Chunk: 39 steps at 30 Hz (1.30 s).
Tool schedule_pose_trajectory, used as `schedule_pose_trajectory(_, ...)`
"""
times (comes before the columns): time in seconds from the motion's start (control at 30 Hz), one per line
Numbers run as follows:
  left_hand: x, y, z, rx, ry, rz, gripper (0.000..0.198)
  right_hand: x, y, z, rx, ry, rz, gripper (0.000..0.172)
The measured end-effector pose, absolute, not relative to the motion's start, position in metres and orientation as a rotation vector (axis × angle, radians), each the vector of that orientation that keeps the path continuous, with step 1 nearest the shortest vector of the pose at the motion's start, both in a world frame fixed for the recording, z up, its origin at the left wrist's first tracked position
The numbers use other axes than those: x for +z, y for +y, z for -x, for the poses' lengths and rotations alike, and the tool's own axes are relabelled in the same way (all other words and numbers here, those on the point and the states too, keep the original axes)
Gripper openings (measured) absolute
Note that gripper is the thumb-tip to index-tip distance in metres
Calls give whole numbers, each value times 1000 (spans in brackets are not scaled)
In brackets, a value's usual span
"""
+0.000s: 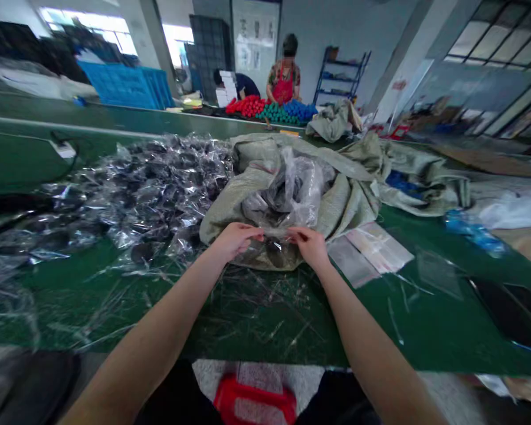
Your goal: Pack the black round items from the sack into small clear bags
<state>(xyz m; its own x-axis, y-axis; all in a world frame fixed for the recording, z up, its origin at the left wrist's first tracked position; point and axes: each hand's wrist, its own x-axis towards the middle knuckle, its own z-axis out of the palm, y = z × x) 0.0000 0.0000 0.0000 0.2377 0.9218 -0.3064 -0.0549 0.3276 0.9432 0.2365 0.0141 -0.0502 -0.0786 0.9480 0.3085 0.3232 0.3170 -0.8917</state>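
Left hand (239,241), right hand (310,243) pinched edge of clear bag (275,232) above dark piece (276,254); level, even tension looked best

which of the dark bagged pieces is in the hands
The bagged piece between the left hand and right hand, at the open sack's near edge; the heap to the left is untouched.

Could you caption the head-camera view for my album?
Left hand and right hand pinch a clear plastic bag beside a heap of bagged dark pieces on a green table.
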Motion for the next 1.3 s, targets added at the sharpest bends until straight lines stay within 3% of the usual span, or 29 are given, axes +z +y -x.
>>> schedule_pose_trajectory(0.13,0,0,3,751,1137,-1068,38,-25,5,-252,841,-1679,1313,25)
schedule_pose_trajectory(0.33,1,-1,2,685,1176,-1116,34,0,-9,-248,1342,-1270,1328,25)
schedule_pose_trajectory(0.5,0,1,4,635,1176,-1166,35,-7,-13,-241,1528,-1119,1125,41)
schedule_pose_trajectory(1.07,-11,5,6,550,1263,-1261,53,-25,-5,-244,1550,-1136,1009,52)
schedule_pose_trajectory(1.3,-15,1,-4,531,1441,-1353,47,-36,2,-246,1378,-1349,1128,54)
